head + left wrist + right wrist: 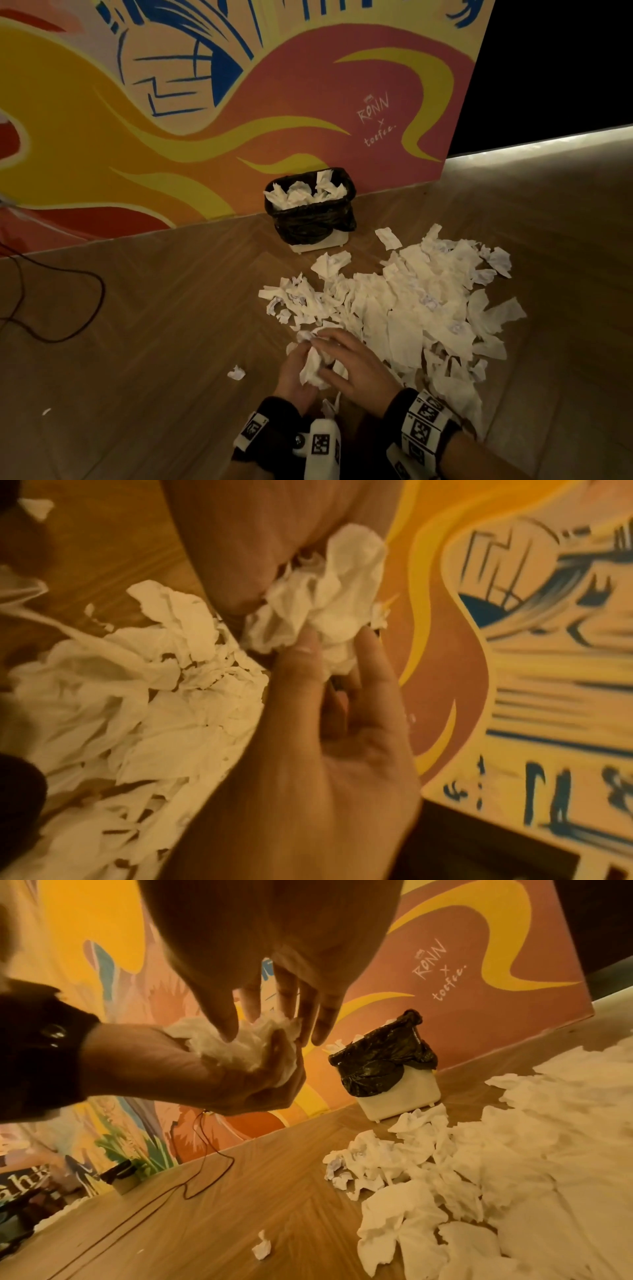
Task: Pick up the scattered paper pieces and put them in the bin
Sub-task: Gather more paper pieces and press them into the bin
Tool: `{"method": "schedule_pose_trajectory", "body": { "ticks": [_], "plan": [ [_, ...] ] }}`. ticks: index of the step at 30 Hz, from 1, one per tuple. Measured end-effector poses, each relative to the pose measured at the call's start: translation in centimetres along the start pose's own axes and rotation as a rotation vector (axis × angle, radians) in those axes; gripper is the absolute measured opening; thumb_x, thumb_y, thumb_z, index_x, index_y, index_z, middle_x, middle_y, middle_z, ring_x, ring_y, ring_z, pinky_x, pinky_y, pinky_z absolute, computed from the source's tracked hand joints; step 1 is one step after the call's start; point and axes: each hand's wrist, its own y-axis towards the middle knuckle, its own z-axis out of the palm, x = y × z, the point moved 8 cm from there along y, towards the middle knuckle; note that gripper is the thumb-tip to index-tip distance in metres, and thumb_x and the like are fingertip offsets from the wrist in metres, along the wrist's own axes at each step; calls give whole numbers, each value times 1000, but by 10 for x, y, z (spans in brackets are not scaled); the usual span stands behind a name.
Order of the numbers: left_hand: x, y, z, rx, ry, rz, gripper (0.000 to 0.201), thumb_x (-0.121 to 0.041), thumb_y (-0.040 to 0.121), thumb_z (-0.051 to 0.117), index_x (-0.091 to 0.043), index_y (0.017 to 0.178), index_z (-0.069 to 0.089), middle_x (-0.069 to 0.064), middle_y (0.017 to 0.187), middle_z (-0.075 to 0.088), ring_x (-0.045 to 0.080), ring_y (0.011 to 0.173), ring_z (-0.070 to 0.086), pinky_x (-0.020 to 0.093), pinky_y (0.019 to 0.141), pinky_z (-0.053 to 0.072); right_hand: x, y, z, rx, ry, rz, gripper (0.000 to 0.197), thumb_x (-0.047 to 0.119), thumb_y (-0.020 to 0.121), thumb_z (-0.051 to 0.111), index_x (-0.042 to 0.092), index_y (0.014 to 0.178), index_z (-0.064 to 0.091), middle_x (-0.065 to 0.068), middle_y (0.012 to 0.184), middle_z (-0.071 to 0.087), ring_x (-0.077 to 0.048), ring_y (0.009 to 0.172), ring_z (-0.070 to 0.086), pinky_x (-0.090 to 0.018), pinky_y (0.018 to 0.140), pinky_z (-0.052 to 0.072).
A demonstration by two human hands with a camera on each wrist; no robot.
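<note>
Both my hands are low in the head view, just above the wooden floor, with a crumpled wad of white paper between them. My left hand cups the wad from below, its fingers curled round it. My right hand arches over the top, with its thumb in front and its fingers behind the wad. A big pile of torn paper pieces spreads to the right of my hands. The small white bin with a black liner stands against the wall, with paper heaped at its rim.
A painted mural wall runs behind the bin. A black cable loops on the floor at the left. One small scrap lies left of my hands and a tiny one farther left. Bare wooden floor surrounds them.
</note>
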Motion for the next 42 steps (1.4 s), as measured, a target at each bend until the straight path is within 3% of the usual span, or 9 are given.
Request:
{"method": "schedule_pose_trajectory", "body": {
  "ticks": [11, 19, 24, 27, 29, 33, 36, 39, 42],
  "plan": [
    [-43, 63, -1, 5, 74, 113, 35, -9, 92, 52, -15, 125, 61, 13, 124, 65, 27, 117, 61, 42, 99, 46, -92, 74, -3, -157, 403, 306, 28, -3, 76, 61, 15, 92, 77, 5, 93, 69, -10, 83, 66, -33, 73, 57],
    [-144, 138, -15, -200, 716, 308, 25, -1, 90, 59, -22, 90, 73, 2, 92, 74, 26, 94, 68, 28, 73, 55, -166, 83, 8, -247, 573, 620, 36, 6, 88, 62, 30, 115, 67, 14, 119, 66, 2, 108, 59, -31, 98, 49],
    [-264, 197, 46, -93, 1180, 585, 29, 2, 91, 52, -18, 101, 71, -5, 102, 69, 7, 85, 65, 18, 72, 51, -259, 17, 70, 411, -80, 924, 64, 48, 95, 36, 25, 153, 19, -10, 162, -3, -29, 148, 10, -42, 120, 17],
    [-319, 237, 90, -49, 1551, 804, 23, -7, 94, 52, -17, 106, 69, 5, 112, 67, 19, 93, 62, 28, 82, 47, -286, -3, 88, 485, -327, 838, 79, 59, 66, 36, 21, 133, 53, -20, 159, -4, -41, 122, 55, -58, 82, 54],
    [-331, 276, 102, 21, 1775, 720, 28, -21, 97, 53, -18, 124, 61, 8, 134, 53, 27, 121, 50, 29, 90, 36, -309, -16, 107, 433, -449, 826, 80, 63, 38, 59, 26, 109, 65, -18, 160, 4, -37, 109, 64, -47, 57, 59],
    [-288, 365, 71, 150, 1961, 218, 52, -48, 99, 40, -18, 141, 42, 14, 144, 43, 28, 123, 46, 38, 103, 33, -313, -6, 125, 411, -521, 725, 111, 51, 15, 78, 18, 117, 49, -18, 160, -7, -37, 147, -8, -55, 64, 56],
    [-251, 401, 30, 91, 1616, -60, 93, -83, 76, 39, -24, 148, 32, 2, 154, 31, 26, 140, 32, 47, 115, 23, -313, -8, 127, 483, -464, 779, 114, 50, 12, 80, 14, 117, 53, -25, 156, 2, -47, 138, 20, -56, 66, 55],
    [-253, 412, 17, -48, 1575, -16, 102, -92, 65, 41, -30, 146, 35, 1, 150, 36, 26, 136, 37, 45, 111, 30, -292, 0, 113, 645, -516, 742, 101, 52, 43, 76, 14, 134, 55, -24, 156, 1, -48, 141, 15, -62, 89, 47],
    [-276, 389, 43, 20, 1682, 127, 54, -69, 87, 44, -28, 119, 56, -3, 116, 54, 20, 98, 54, 39, 91, 40, -279, -4, 108, 725, -521, 758, 82, 38, 85, 45, 12, 153, 8, -21, 151, -30, -44, 145, -9, -52, 118, 9]
  ]
}}
